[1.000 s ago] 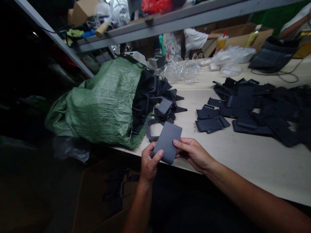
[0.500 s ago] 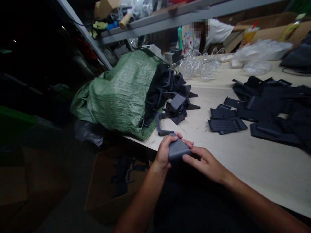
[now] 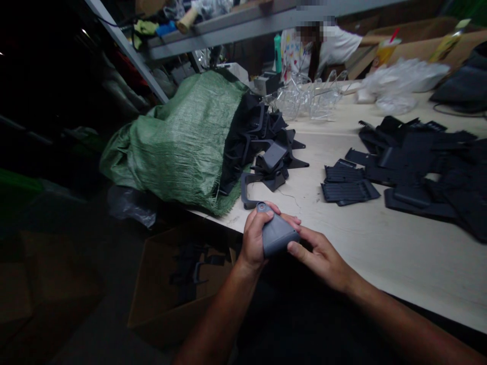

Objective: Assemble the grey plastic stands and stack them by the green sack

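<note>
Grey plastic part [image 3: 277, 235], tip up-left, between left hand [image 3: 253, 238] and right hand [image 3: 319, 258]

The left hand [image 3: 254, 238] was raised with its fingers [image 3: 264, 215] curled inward; the right hand [image 3: 321, 261] was half open, angled toward it. The left forearm [image 3: 216, 314] and right forearm [image 3: 411, 324] converged from below.

Your left hand [image 3: 254, 239] covers part of the grey plastic piece [image 3: 277, 236]; beyond your right hand [image 3: 320, 259], the black plastic pieces [image 3: 418, 162] run off the picture's right edge.
</note>
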The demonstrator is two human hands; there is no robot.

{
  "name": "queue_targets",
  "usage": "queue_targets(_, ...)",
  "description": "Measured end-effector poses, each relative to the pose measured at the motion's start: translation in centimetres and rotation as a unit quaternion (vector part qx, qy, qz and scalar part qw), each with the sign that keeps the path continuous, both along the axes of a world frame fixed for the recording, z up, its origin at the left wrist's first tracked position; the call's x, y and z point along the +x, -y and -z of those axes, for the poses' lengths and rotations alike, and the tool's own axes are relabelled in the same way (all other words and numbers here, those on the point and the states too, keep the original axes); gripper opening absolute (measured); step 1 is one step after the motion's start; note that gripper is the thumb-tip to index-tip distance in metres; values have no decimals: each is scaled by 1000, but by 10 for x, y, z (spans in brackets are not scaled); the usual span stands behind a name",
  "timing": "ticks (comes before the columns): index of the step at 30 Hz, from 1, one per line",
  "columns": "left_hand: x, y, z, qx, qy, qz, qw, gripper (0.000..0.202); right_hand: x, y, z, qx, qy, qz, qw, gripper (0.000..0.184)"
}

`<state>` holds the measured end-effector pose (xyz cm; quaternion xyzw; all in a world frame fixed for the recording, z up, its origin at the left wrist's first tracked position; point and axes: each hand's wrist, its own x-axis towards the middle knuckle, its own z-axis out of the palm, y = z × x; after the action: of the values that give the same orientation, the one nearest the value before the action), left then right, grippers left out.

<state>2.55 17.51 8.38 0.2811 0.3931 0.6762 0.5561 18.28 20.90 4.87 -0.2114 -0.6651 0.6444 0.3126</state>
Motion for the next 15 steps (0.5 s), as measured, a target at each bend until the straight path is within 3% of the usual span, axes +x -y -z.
queue_targets(9,7,13,-14,3,-21,11,1000,12,-3,27,-17,-18,-53,103,993,34)
queue_targets(15,3,18,-19,-5,-2,23,1000,12,-2,29,-26,12,-20,105,994,29)
